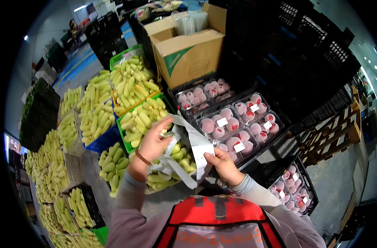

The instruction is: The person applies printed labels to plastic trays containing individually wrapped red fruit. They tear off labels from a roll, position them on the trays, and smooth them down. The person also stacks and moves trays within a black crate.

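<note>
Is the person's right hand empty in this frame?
No, the right hand pinches a pale paper strip between thumb and fingers.

From the left head-worn fisheye camera above the fingers (213, 158), we look steeply down and forward, left hand (152, 144) and right hand (225, 166) near us, warehouse floor (82, 61) stretching well beyond the fingertips.
</note>
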Motion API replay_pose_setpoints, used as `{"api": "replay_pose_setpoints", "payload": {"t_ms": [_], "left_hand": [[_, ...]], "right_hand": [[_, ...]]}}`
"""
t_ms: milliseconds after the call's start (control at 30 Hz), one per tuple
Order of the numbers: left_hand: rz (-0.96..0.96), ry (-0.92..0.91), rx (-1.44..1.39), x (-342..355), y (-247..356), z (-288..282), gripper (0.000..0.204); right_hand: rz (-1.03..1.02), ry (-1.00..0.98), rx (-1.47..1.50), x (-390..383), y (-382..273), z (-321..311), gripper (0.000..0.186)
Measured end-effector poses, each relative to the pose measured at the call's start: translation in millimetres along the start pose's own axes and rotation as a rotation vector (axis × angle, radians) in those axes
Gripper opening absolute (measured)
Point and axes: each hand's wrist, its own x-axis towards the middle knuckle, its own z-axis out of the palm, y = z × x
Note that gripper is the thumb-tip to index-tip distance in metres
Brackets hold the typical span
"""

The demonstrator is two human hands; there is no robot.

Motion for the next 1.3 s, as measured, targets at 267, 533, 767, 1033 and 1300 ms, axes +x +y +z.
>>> {"api": "replay_pose_setpoints", "payload": {"t_ms": [267,533,767,1033,1300], "left_hand": [[0.145,0.150,-0.232,-33.0,-28.6,62.2,0.023],[-0.083,0.118,-0.422,-61.3,-51.3,55.5,0.032],[-0.340,0.205,-0.808,-82.5,-102.5,84.7,0.016],[-0.443,0.172,-0.488,-58.7,-108.2,108.7,0.011],[-0.408,0.342,-0.235,-64.3,-115.6,73.7,0.011]], "right_hand": [[0.043,-0.091,-0.017,33.1,31.6,19.7,0.022],[0.183,-0.180,-0.064,49.8,57.0,10.2,0.025],[0.370,-0.249,-0.071,56.1,76.3,2.3,0.026],[0.414,-0.243,-0.159,72.1,78.1,-43.3,0.024],[0.417,-0.314,-0.281,89.9,99.7,-35.8,0.024]]}}
